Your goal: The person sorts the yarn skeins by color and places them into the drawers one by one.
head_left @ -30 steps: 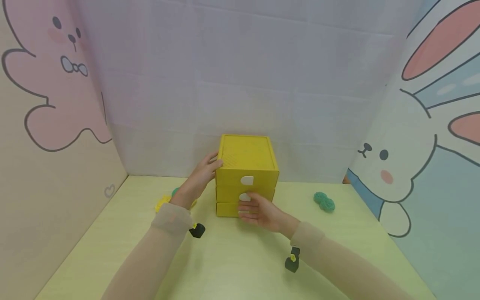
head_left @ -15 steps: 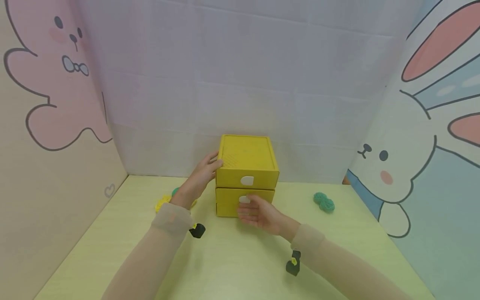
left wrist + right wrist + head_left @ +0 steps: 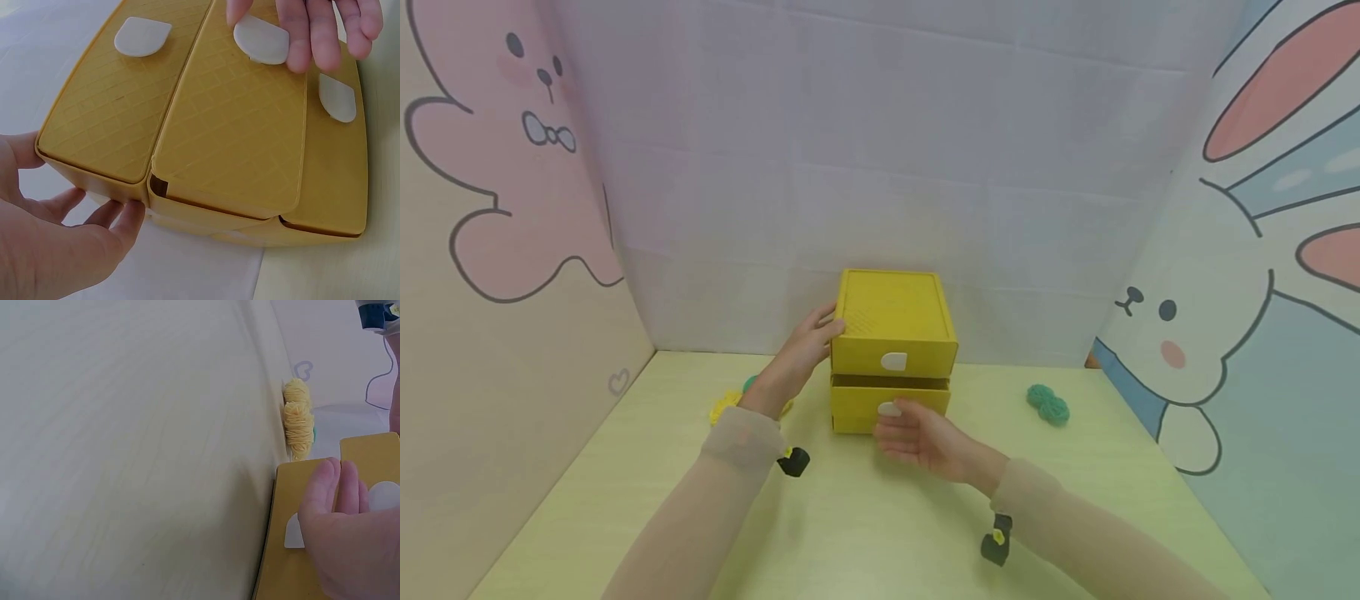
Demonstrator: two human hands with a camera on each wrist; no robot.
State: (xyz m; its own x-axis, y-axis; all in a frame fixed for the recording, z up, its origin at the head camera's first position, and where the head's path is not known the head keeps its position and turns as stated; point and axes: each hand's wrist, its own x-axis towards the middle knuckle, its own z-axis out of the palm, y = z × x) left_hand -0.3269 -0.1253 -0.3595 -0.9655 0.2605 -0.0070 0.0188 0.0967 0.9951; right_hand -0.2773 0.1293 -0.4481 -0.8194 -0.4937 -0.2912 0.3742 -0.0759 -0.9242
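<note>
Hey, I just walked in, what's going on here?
A person is handling a yellow drawer box on a table. The left hand holds its upper left edge, while the right hand pinches the white handle of the middle drawer. That drawer stands partly open; the top drawer looks shut. A green bundle lies off to the right.

Room right of drawers (image 3: 861, 362) — left fingers (image 3: 128, 226) block left

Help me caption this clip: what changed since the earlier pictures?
The middle drawer has slid partway out of the yellow cabinet; the right hand, pinching its white handle, drew back with it. The left hand stayed against the cabinet's side; the green yarn didn't move.
</note>
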